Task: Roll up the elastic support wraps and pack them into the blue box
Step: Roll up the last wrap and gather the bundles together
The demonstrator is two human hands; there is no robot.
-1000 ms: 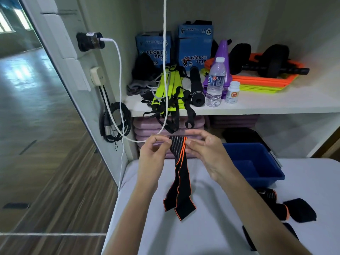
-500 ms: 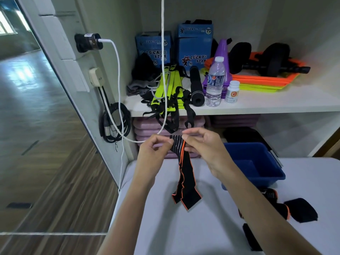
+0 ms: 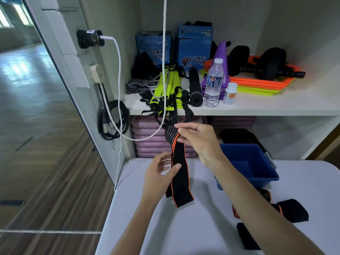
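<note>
Up top, the right hand (image 3: 199, 142) pinches the wrap (image 3: 179, 166); below, the left hand's (image 3: 160, 173) loose grip touches it.

Elastic support wrap (image 3: 179, 162): we record one black strap with orange edging and a grey-ribbed upper end, hanging upright above the table (image 3: 184, 227), doubled so two tails dangle at the bottom. Blue box (image 3: 257, 168): open-topped plastic bin, standing at the table's far edge. Further wraps (image 3: 292, 210): black and orange pieces lying loose on the table, near the box.
</note>
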